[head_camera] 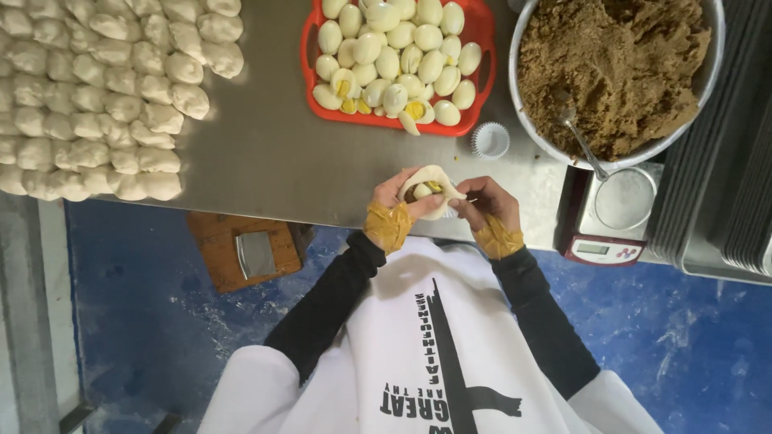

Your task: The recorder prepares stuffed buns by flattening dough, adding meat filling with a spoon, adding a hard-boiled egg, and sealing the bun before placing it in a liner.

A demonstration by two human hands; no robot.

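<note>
Both hands, left hand [396, 202] and right hand [482, 205], grip the round white dough piece [430, 189] below the red plastic egg tray [310, 48]; pinch its edges evenly over the filling.

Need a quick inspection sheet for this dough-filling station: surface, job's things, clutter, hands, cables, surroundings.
Surface: grey metal table, bare in the middle.
Job's things: dough wrapper cupped open, brown filling and a piece of egg inside; rows of dough balls at far left; red tray of boiled eggs, some halved; metal bowl of brown filling with a spoon in it.
Clutter: paper cup liner; small scale at the table edge.
Hands: left hand and right hand both pinch the wrapper; taped wrists.
Cables: nothing seen.
Surroundings: blue floor; wooden board with a metal plate below the table; stacked trays at right.
</note>
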